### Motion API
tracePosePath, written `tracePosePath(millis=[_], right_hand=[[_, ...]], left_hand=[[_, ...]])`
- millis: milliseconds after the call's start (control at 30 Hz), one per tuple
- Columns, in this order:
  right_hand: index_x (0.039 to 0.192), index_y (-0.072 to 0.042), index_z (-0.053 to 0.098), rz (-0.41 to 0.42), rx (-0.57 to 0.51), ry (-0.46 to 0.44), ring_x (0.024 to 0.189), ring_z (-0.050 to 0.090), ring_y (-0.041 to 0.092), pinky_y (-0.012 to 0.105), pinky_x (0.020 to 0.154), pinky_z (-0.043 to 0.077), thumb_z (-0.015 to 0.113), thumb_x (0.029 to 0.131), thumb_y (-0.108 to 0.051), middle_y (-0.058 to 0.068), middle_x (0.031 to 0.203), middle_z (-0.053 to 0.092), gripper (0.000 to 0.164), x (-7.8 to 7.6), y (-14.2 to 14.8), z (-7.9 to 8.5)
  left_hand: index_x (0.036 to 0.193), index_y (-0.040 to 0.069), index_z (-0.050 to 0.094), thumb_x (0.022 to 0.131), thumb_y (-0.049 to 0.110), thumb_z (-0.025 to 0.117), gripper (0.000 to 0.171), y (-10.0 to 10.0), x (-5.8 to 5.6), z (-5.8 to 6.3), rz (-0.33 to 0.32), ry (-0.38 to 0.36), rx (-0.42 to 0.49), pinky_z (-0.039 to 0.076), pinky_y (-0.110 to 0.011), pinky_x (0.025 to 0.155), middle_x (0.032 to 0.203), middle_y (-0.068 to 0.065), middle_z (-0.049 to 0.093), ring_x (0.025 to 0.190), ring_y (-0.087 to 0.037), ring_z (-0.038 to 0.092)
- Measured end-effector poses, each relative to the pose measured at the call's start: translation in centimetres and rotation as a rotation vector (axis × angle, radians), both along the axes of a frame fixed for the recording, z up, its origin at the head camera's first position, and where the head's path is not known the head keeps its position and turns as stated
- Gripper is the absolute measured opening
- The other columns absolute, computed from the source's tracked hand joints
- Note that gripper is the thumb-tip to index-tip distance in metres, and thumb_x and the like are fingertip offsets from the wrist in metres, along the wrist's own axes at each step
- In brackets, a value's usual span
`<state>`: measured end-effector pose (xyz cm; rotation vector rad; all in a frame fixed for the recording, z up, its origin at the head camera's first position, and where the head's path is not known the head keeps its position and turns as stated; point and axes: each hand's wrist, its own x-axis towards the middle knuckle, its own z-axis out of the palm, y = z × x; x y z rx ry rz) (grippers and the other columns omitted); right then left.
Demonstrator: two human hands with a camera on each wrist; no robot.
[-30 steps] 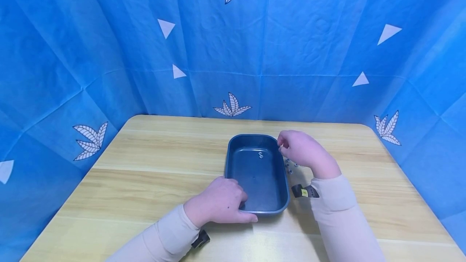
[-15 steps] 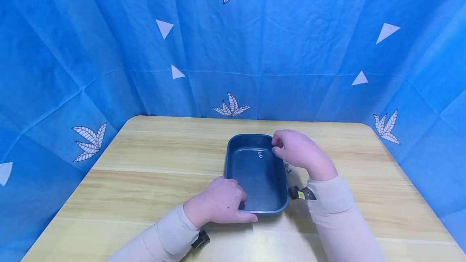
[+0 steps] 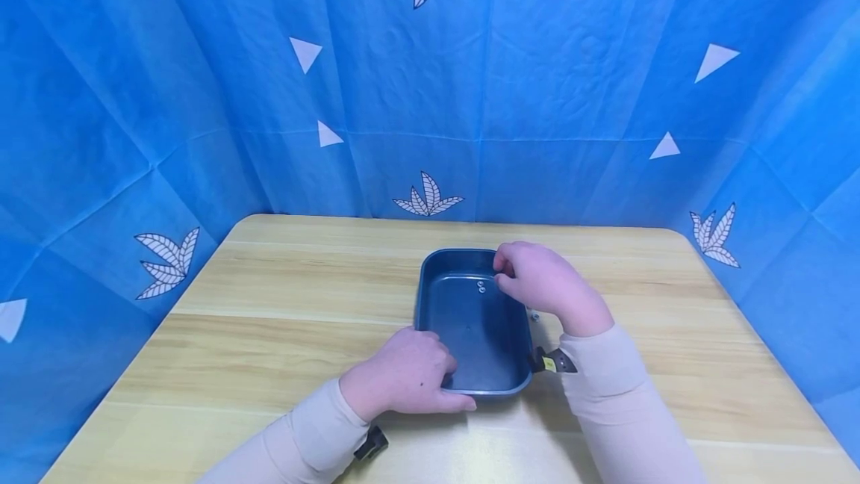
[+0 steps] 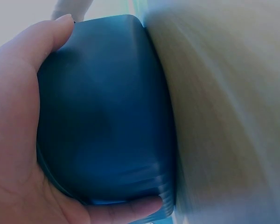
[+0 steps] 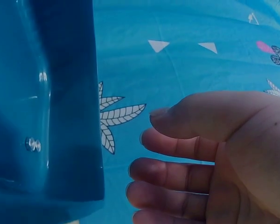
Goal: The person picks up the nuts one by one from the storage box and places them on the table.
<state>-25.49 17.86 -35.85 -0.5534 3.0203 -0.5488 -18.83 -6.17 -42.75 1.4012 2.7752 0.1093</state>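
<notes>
A dark blue rectangular tray (image 3: 470, 334) stands on the table with its long side pointing away from me. My left hand (image 3: 406, 372) grips its near left corner; in the left wrist view the thumb and a finger lie along the outer wall (image 4: 107, 102). Two small silver nuts (image 3: 481, 287) lie inside the tray toward the far end, also seen as shiny nuts (image 5: 33, 144) in the right wrist view. Over the far right rim hovers my right hand (image 3: 547, 282), thumb and forefinger pinched together, with a nut almost wholly hidden between the fingertips.
At least one loose nut (image 3: 534, 316) lies on the wooden table (image 3: 302, 305) just right of the tray, partly behind the right hand and wrist. A blue patterned curtain (image 3: 430, 81) encloses the table at the back and sides.
My right hand has moved left across the tray's right rim, from above the loose nuts to above the tray's far right part. The left hand and tray have stayed put.
</notes>
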Motion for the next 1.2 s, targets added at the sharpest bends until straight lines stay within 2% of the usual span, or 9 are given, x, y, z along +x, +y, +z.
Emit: tracePosePath(millis=[333,567,1200], right_hand=[[0.106,-0.012,0.068,0.007,-0.004,0.014,0.082,0.059,0.020,0.041,0.077,0.051,0.067,0.093,-0.024,0.000,0.090,0.065,0.018,0.3,-0.8,0.1],[0.107,-0.011,0.068,0.020,-0.015,0.015,0.081,0.059,0.020,0.041,0.077,0.051,0.067,0.093,-0.024,0.000,0.090,0.065,0.019,0.5,-1.3,0.3],[0.104,-0.014,0.069,0.010,-0.026,0.020,0.082,0.058,0.020,0.039,0.076,0.052,0.069,0.093,-0.027,0.000,0.092,0.064,0.017,-0.1,-2.9,-0.3]], left_hand=[[0.064,0.025,0.058,0.088,0.078,0.048,0.060,0.2,0.1,0.0,0.006,-0.014,-0.016,0.035,-0.027,0.054,0.055,0.014,0.042,0.060,-0.008,0.043],[0.063,0.025,0.057,0.089,0.076,0.051,0.057,0.2,0.1,0.0,0.005,-0.022,-0.003,0.035,-0.027,0.054,0.055,0.014,0.042,0.060,-0.007,0.043],[0.062,0.026,0.055,0.088,0.078,0.049,0.058,0.1,0.1,0.0,0.004,-0.005,0.001,0.035,-0.027,0.054,0.054,0.015,0.041,0.061,-0.007,0.043]])
